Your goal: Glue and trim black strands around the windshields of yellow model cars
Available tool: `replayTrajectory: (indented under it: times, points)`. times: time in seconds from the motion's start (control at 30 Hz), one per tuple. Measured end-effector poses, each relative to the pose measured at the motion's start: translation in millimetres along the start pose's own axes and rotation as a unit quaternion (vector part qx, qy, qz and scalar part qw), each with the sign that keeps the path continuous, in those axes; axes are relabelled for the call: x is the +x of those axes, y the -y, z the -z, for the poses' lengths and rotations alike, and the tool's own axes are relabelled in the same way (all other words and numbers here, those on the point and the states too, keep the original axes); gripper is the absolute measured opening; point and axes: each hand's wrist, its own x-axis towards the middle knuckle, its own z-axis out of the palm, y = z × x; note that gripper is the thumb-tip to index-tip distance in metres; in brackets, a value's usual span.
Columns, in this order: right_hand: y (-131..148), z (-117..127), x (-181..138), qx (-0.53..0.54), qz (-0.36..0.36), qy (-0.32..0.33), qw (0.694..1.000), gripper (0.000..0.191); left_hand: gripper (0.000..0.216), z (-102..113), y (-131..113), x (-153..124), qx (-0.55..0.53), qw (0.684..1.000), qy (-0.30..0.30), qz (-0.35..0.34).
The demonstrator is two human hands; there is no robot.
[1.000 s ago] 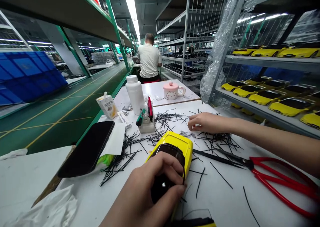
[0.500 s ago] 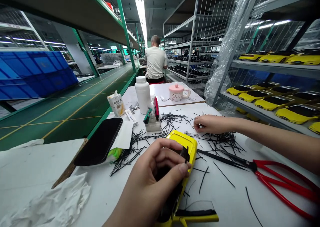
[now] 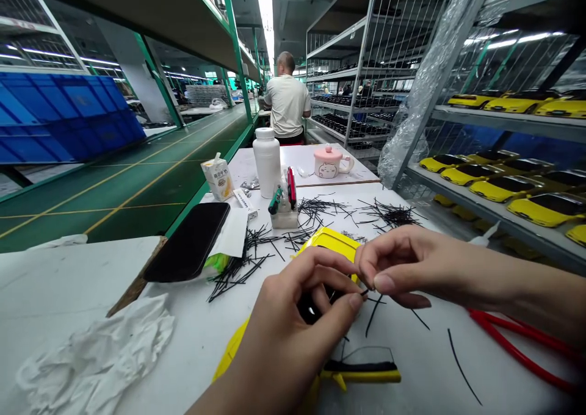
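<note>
Well, the glossy yellow model car with dark windows [image 3: 336, 240] sits on the white tabletop [image 3: 192, 348], largely hidden beneath the worker's left hand [image 3: 293, 323]. That hand curves over the car, thumb and fingertips pinching a thin black flexible strip [image 3: 365, 293]. The right hand [image 3: 412, 259] meets it at the car's right side, its fingertips drawn together; I can't tell whether they grip anything. Beyond the car lie loose black strips [image 3: 389, 213]; to its right, red looped handles [image 3: 517, 348] show partly behind the right forearm.
</note>
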Motion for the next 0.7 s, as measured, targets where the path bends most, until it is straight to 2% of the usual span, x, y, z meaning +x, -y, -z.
replayTrajectory:
  times: [0.53,0.7]
  points:
    - [-4,3,6,0.018,-0.015,0.015,1.0,0.019,0.011,1,0,1,0.007,1.0,0.01,0.008]
    - [-9,4,7,-0.015,-0.012,0.017,1.0,0.021,0.01,-1,0,0,0.012,1.0,0.002,0.018]
